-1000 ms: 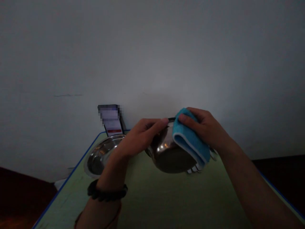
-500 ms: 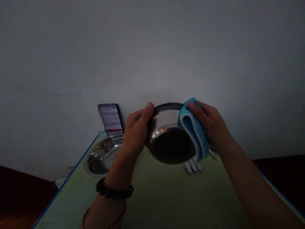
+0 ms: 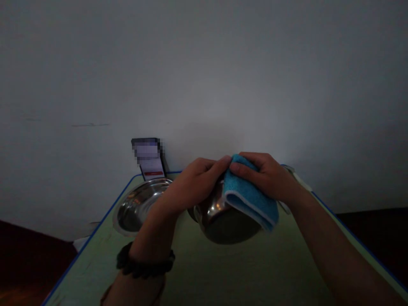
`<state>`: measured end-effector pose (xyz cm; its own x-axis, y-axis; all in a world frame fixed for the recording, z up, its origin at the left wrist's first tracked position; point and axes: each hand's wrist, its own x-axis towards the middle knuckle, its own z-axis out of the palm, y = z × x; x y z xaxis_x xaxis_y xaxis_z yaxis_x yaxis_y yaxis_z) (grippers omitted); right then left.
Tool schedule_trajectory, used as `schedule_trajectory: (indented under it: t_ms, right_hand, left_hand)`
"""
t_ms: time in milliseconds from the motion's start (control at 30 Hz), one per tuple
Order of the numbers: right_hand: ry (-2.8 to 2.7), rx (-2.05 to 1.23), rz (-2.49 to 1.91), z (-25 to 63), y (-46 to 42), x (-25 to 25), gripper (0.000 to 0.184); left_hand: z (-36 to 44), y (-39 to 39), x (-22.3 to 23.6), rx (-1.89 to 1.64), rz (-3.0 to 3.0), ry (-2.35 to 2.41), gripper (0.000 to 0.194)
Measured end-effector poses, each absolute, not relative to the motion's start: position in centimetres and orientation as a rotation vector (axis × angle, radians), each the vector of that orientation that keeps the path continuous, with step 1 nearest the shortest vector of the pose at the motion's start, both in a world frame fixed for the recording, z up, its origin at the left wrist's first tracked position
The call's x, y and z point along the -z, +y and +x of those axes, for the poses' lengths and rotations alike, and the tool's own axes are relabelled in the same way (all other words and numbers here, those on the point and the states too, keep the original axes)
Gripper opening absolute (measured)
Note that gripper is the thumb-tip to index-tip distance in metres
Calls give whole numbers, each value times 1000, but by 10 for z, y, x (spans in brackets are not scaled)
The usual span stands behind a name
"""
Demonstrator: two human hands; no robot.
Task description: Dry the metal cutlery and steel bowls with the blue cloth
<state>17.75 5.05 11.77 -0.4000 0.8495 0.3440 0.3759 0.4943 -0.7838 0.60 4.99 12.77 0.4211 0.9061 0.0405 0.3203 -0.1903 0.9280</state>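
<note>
A shiny metal bowl (image 3: pixel 231 227) is held tilted above the table, its rounded outside and dark base towards me. My left hand (image 3: pixel 197 182) grips it by the upper left rim, fingers closed and mostly hidden behind. A folded blue cloth (image 3: pixel 248 195) with a pale edge lies over the bowl's right side. Closed on that cloth, my right hand (image 3: pixel 264 172) presses it against the bowl near the rim. The two thumbs almost meet at the top.
To the left on the green table (image 3: pixel 204 276) stands a wide metal basin (image 3: pixel 127 212). A phone (image 3: pixel 151 163) with a lit screen leans on the wall (image 3: pixel 204 76) behind it. Some pale cutlery (image 3: pixel 284 207) shows partly behind my right wrist.
The bowl has come lower and tipped further. My left hand has shifted right along the rim, and my right hand has moved left and down with the cloth.
</note>
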Motion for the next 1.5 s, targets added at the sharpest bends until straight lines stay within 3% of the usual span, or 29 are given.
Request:
schedule_trajectory:
  t_ms: [500, 633, 833, 933, 1200, 1500]
  right_hand:
    - [-1497, -797, -1031, 181, 53, -115, 36]
    - [-1554, -685, -1075, 184, 52, -119, 36]
    - [-1953, -691, -1070, 188, 53, -122, 32]
    - [-2012, -662, -1068, 185, 53, -122, 31]
    - [-1888, -714, -1065, 180, 51, -119, 31]
    - [-1398, -722, -1037, 179, 55, -117, 36]
  left_hand:
    - [7, 59, -123, -1439, 1429, 1479, 38]
    - [7, 60, -115, -1382, 1453, 1435, 40]
    - [9, 52, -121, -889, 1592, 1151, 44]
    - [11, 51, -124, -817, 1650, 1114, 46]
    - [10, 54, -125, -949, 1725, 1219, 46]
    - [8, 56, -130, -1494, 1487, 1734, 30]
